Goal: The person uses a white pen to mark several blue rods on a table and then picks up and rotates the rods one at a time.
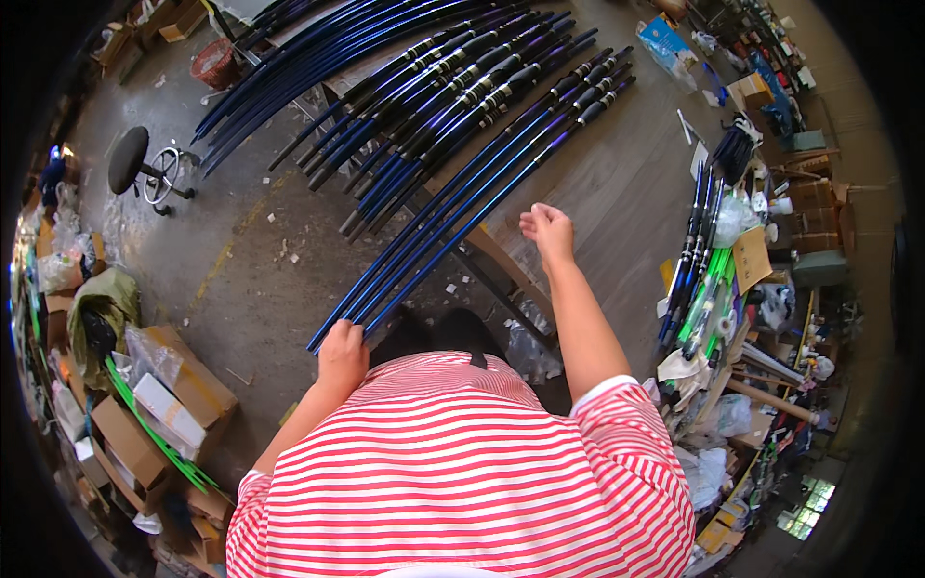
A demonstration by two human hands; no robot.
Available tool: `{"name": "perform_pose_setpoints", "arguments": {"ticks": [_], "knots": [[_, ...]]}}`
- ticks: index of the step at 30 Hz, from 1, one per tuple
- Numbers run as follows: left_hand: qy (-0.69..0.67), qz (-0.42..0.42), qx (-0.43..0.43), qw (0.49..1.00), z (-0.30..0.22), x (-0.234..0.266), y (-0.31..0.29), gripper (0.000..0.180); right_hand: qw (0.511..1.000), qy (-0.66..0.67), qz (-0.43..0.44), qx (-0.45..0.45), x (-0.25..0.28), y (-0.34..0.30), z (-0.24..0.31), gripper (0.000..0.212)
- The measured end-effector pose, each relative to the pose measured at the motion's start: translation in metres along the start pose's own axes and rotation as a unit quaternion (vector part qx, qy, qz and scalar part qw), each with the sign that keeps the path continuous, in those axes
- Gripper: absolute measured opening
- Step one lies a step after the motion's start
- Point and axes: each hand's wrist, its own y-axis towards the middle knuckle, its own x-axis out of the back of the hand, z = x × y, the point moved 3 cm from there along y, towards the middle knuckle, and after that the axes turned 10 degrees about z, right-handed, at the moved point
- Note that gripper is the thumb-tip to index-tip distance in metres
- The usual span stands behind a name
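Observation:
Several long blue fishing rods [453,215] lie side by side across the table edge, their dark handle ends away from me and their near ends by my left hand [343,354]. That hand is closed at the near end of the rods, fingers wrapped round at least one; exactly how many is hidden. My right hand [549,233] hovers over the table, right of the rods and apart from them. Its fingers are curled together, and anything between them is too small or hidden to make out. Farther off lies a thick pile of dark rods with black grips [472,91].
The grey table [617,183] spreads ahead. More rods and green tubes [708,299] lie among clutter at right. A round stool [130,162] and a red basket [214,65] stand on the floor at left. Cardboard boxes [130,443] are piled near left.

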Motion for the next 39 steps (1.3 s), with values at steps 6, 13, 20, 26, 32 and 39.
{"name": "perform_pose_setpoints", "arguments": {"ticks": [6, 13, 20, 26, 32, 39], "knots": [[-0.119, 0.052, 0.125, 0.984, -0.006, 0.044, -0.021, 0.02, 0.966, 0.241, 0.059, -0.077, -0.003, 0.098, 0.017, 0.017], [0.095, -0.047, 0.096, 0.99, -0.028, 0.092, -0.048, 0.018, 0.915, 0.391, 0.053, -0.086, 0.006, 0.155, 0.047, 0.022], [0.208, -0.078, 0.064, 0.973, -0.063, 0.098, -0.043, 0.022, 0.86, 0.502, 0.079, -0.05, 0.035, 0.165, 0.134, 0.042], [0.018, 0.079, 0.125, 0.989, -0.085, 0.091, -0.043, 0.036, 0.843, 0.52, 0.131, 0.031, 0.071, 0.133, 0.196, 0.048], [-0.155, 0.248, 0.186, 0.938, -0.102, 0.108, -0.027, 0.044, 0.717, 0.616, 0.313, 0.097, 0.101, 0.107, 0.215, 0.05], [-0.009, 0.066, 0.087, 0.994, -0.079, 0.147, -0.017, 0.035, 0.749, 0.607, 0.236, 0.123, 0.107, 0.09, 0.231, 0.047]]}}
